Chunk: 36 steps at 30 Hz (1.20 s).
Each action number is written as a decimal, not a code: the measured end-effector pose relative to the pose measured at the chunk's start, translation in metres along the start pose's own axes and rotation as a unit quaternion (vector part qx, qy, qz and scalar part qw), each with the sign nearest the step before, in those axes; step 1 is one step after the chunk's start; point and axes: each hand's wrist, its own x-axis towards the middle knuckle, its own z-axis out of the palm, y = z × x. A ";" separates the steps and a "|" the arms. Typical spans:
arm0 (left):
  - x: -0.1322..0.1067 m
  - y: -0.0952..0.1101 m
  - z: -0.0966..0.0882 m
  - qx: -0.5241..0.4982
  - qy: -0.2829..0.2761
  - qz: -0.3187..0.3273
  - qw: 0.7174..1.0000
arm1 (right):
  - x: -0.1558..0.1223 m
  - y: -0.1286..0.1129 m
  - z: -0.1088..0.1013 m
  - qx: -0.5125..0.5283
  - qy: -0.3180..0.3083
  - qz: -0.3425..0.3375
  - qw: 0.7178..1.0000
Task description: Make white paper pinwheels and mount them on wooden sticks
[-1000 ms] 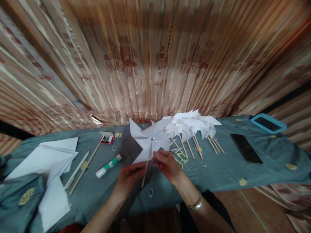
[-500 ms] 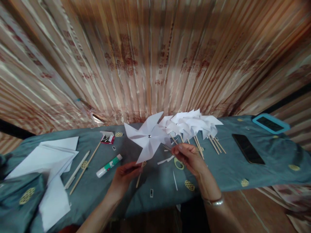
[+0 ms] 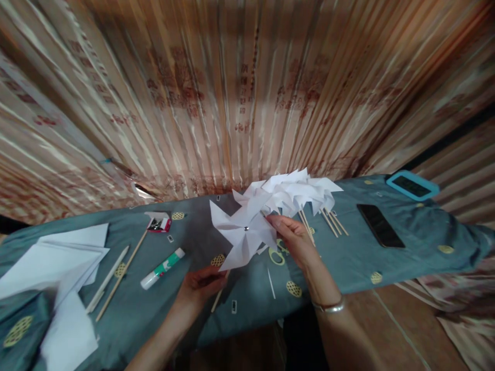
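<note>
My left hand (image 3: 201,286) is closed round the wooden stick (image 3: 217,299) of a white paper pinwheel (image 3: 242,234), holding it upright above the grey-blue cloth. A silver pin shows at the pinwheel's centre. My right hand (image 3: 296,239) pinches one of its blades at the right edge. Just behind them lies a pile of finished white pinwheels (image 3: 297,193) on sticks. Scissors with pale handles (image 3: 276,255) lie on the cloth under my right hand.
On the left lie white paper sheets (image 3: 50,263), two loose sticks (image 3: 116,275), a glue stick (image 3: 162,268) and a small red box of pins (image 3: 159,223). A black phone (image 3: 380,232) and a blue-framed device (image 3: 412,185) lie at right. A striped curtain hangs behind the table (image 3: 406,263).
The pinwheel has turned and come lower and slightly right. My right hand went out to the right of it, then came back to grip a blade. The view shifted a little.
</note>
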 end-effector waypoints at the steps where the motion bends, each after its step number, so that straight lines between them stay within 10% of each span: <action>1: 0.000 0.000 0.000 0.003 -0.005 -0.001 1.000 | 0.000 0.000 0.001 0.009 -0.005 0.010 1.000; 36: 0.003 0.003 0.000 -0.002 0.056 0.045 0.997 | -0.010 0.020 0.039 0.164 -0.069 0.137 0.974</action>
